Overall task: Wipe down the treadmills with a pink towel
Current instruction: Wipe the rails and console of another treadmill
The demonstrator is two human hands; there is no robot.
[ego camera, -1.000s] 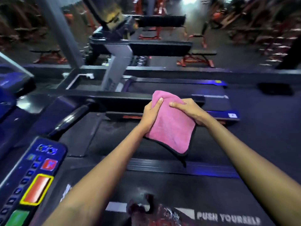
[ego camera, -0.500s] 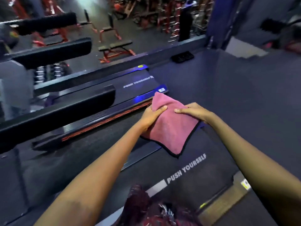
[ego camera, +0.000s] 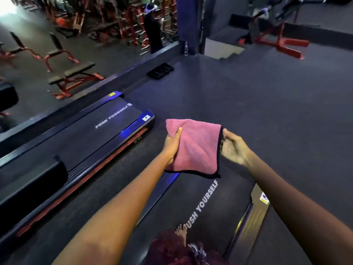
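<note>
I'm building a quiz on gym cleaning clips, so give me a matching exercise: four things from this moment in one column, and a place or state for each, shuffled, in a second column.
Column one:
1. pink towel
2. left hand
3. right hand
4. bare foot

Column two:
A. pinches the towel's black-trimmed right edge
B. stands on the treadmill belt beside the white lettering
C. folded, held in the air between both hands
D. grips the towel's left side, thumb on top

Pairs: 1-C, 2-D, 3-A, 4-B
</note>
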